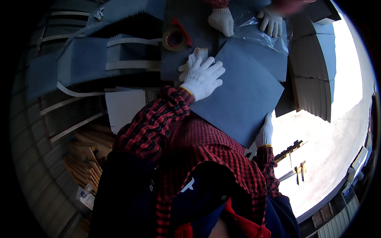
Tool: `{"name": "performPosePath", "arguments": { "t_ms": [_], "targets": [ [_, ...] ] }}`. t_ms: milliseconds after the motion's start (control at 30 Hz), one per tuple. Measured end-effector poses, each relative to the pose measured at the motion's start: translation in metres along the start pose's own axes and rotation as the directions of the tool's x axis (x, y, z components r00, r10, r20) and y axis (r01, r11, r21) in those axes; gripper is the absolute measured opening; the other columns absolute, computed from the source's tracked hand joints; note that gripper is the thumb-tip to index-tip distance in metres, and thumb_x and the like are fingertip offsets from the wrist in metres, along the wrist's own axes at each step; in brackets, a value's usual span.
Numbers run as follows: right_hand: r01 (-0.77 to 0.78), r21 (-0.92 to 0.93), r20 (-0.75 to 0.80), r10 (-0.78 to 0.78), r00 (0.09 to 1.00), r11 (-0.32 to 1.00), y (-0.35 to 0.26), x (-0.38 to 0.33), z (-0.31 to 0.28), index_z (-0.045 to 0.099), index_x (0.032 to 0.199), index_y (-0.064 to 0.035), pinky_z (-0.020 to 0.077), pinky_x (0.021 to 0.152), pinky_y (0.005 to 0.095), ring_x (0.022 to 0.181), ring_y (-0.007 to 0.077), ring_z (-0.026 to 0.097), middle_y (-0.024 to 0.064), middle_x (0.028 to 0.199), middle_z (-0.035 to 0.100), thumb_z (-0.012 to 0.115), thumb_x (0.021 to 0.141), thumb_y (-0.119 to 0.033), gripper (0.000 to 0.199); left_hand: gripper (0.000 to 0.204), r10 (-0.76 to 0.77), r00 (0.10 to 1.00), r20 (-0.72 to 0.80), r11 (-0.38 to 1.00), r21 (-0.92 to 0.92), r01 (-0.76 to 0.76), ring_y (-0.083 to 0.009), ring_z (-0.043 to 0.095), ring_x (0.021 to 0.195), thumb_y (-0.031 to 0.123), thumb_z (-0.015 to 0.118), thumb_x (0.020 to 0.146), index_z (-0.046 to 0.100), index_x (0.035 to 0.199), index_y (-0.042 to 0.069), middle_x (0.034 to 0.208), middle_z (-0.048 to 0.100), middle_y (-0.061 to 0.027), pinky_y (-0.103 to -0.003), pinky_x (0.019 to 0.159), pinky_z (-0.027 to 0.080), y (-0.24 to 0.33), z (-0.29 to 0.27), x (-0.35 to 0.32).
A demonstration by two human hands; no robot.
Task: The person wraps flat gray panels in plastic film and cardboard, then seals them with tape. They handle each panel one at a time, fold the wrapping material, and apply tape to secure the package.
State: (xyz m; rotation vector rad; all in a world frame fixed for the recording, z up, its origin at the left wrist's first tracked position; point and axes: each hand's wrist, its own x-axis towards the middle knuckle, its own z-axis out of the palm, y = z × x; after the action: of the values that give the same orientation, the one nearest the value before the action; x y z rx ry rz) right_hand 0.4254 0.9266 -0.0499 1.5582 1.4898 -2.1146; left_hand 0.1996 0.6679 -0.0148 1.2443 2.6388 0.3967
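A flat grey sheet lies at a slant in front of me, its near corner by my checked apron. My left hand, in a white knit glove, rests on its left part with fingers spread. A white cloth-like bundle, perhaps another glove, shows just beyond that hand. At the sheet's right edge is my right hand, also gloved, holding the edge; some of its fingers are hidden. Under the far side lies another grey sheet with clear plastic film over it.
Across from me, a co-worker's gloved hands are at the film, one closed, one spread. A tape roll on a red dispenser sits on the dark work surface. Strapped grey stacks stand left, cardboard-like stacks right, wooden pieces lower left.
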Motion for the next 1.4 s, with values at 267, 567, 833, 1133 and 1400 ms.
{"name": "performPosePath", "arguments": {
  "t_ms": [267, 567, 833, 1133, 1400],
  "targets": [
    [-0.019, -0.011, -0.115, 0.018, 0.993, 1.000, 0.007, 0.003, 0.004, 0.035, 0.156, 0.0024, 0.0413, 0.112, 0.0399, 0.133, 0.0303, 0.050, 0.0179, 0.154, 0.045, 0.042, 0.105, -0.061, 0.082, 0.060, -0.667, 0.601, 0.440, -0.019, -0.817, 0.577, -0.0244, 0.064, 0.115, 0.033, 0.069, 0.094, 0.054, 0.142, 0.000, 0.126, 0.066, -0.0182, -0.035, 0.101, 0.049, 0.000, 0.001, -0.042],
    [0.205, 0.387, -0.499, 0.018, 0.866, 0.899, 0.011, 0.000, 0.020, 0.038, 0.154, 0.0020, 0.0389, 0.115, 0.0376, 0.135, 0.0308, 0.050, 0.0163, 0.151, 0.049, 0.036, 0.104, -0.065, 0.083, 0.044, -0.315, 0.949, -0.037, 0.633, -0.753, 0.180, -0.0270, 0.074, 0.095, 0.017, 0.069, 0.094, 0.060, 0.134, 0.001, 0.111, 0.072, -0.0189, -0.039, 0.085, 0.059, 0.105, -0.087, -0.034],
    [0.350, 0.936, -0.099, -0.920, 0.380, 0.043, -0.014, 0.046, 0.012, 0.065, 0.131, -0.0047, 0.0472, 0.113, 0.0442, 0.132, 0.0302, 0.058, 0.0164, 0.133, 0.066, 0.059, 0.101, -0.046, 0.051, 0.032, 0.502, 0.796, -0.339, 0.563, -0.570, -0.598, -0.0258, 0.073, 0.093, 0.011, 0.072, 0.087, 0.067, 0.118, 0.014, 0.104, 0.071, -0.0053, -0.037, 0.083, 0.061, 0.179, -0.078, -0.036],
    [0.412, 0.858, -0.378, -0.920, 0.101, -0.307, -0.010, 0.086, -0.023, 0.063, 0.132, -0.0038, 0.0482, 0.111, 0.0501, 0.133, 0.0341, 0.056, 0.0187, 0.131, 0.066, 0.060, 0.102, -0.043, 0.050, 0.069, 0.531, 0.738, -0.417, 0.770, -0.126, -0.625, -0.0297, 0.053, 0.123, 0.051, 0.082, 0.078, 0.054, 0.138, 0.032, 0.121, 0.056, -0.0049, -0.057, 0.118, 0.026, 0.182, -0.061, -0.036],
    [0.404, 0.813, -0.475, -0.879, 0.042, -0.420, -0.001, 0.090, -0.047, 0.062, 0.133, -0.0040, 0.0479, 0.111, 0.0508, 0.134, 0.0346, 0.055, 0.0189, 0.132, 0.065, 0.059, 0.102, -0.043, 0.050, 0.098, 0.395, 0.798, -0.456, 0.846, -0.160, -0.509, -0.0341, 0.031, 0.144, 0.072, 0.071, 0.080, 0.026, 0.159, 0.035, 0.144, 0.043, -0.0076, -0.059, 0.125, 0.010, 0.185, -0.031, -0.042]
  ]
}}
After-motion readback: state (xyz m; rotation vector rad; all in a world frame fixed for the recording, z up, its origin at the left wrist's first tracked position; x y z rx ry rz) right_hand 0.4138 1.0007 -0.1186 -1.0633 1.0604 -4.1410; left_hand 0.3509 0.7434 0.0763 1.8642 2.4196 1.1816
